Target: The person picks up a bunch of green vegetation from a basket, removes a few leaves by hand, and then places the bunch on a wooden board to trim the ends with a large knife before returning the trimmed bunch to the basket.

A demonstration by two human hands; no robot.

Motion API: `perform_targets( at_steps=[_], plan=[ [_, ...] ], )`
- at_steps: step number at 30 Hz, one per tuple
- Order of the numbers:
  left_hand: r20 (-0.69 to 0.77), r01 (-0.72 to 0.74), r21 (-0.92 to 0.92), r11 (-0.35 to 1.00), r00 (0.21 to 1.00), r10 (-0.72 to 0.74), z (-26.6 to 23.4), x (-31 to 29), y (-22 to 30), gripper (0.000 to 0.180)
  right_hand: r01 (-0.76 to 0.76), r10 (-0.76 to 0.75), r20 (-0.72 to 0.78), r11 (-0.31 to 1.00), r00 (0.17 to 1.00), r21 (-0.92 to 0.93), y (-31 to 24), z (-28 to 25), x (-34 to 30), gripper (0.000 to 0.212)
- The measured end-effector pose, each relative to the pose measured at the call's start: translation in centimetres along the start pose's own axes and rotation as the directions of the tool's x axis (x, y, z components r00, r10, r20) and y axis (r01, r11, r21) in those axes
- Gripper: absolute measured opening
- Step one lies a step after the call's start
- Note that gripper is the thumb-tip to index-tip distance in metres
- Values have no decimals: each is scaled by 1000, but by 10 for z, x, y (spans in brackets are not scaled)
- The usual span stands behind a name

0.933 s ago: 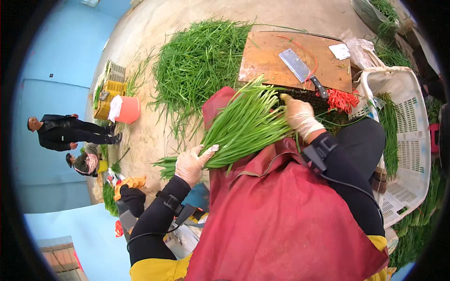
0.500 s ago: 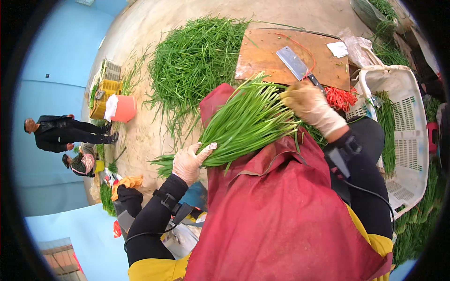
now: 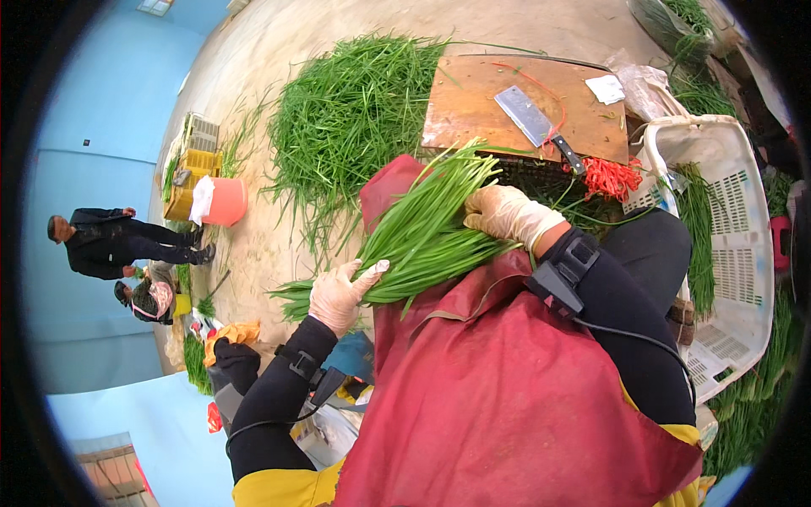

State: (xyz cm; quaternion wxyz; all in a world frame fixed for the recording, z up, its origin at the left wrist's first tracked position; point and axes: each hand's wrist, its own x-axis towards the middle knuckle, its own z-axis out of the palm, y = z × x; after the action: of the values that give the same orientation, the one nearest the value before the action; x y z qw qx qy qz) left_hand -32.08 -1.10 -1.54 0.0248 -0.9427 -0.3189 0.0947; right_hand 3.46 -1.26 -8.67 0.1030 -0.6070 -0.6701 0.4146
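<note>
A thick bunch of green garlic chives lies slantwise over my lap on a dark red apron. My left hand, in a pale thin glove, is closed round its lower left part, thumb on top. My right hand, gloved too, has its fingers curled against the stalks at the right side of the bunch; the fingertips are partly hidden among them. Beyond my right hand a cleaver with a black handle rests on a wooden board. Red ties hang at the board's near right corner.
A big loose heap of chives covers the floor ahead. On the right stands a white plastic basket with some chives inside. Far left are a pink bucket, yellow crates, a standing person in black and a second person low down.
My right hand has moved left and nearer, from the stalks' far right end to the bunch's side. The spread stalks are now drawn closer together. My left hand keeps its hold.
</note>
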Motion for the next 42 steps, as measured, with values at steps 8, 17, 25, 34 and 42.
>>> perform_targets(
  at_steps=[8,17,25,34,42],
  plan=[
    [7,-10,47,999,1000,9,-1,-1,-3,81,-413,345,-258,864,902,-288,125,8,-26,25],
    [-35,-43,1,999,998,43,1,3,-5,94,5,-99,-536,985,839,-174,91,-49,-8,46],
    [0,-10,-3,1000,1000,10,1,1,-5,86,-189,94,-495,971,864,-144,66,-44,60,25],
    [-10,7,-12,1000,1000,-7,4,3,-3,79,-232,200,-519,973,831,3,120,-49,-24,27],
    [22,-1,16,1000,1000,1,-1,6,1,85,-105,91,-55,924,994,-368,-3,-8,-17,54]
  ],
)
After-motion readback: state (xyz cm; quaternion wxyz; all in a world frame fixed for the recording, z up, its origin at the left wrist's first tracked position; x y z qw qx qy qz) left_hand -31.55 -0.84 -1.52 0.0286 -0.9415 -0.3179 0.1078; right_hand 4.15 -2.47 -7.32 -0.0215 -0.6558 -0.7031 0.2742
